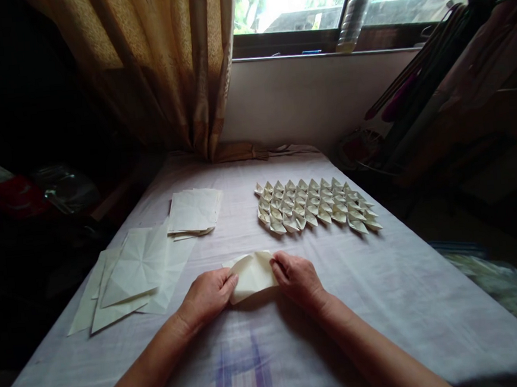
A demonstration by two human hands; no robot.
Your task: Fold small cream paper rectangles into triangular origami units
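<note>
pinching a creased paper sheet (253, 280) by opposite edges in left fingers (223, 274) and right fingers (280, 264), spanning crosswise between them over pale cloth (364, 280), equally near both, just short of folded paper pieces (300, 210)

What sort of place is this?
Probably a room in a home: a patterned curtain hangs by the window, and a cloth-covered table holds folded paper pieces.
</note>
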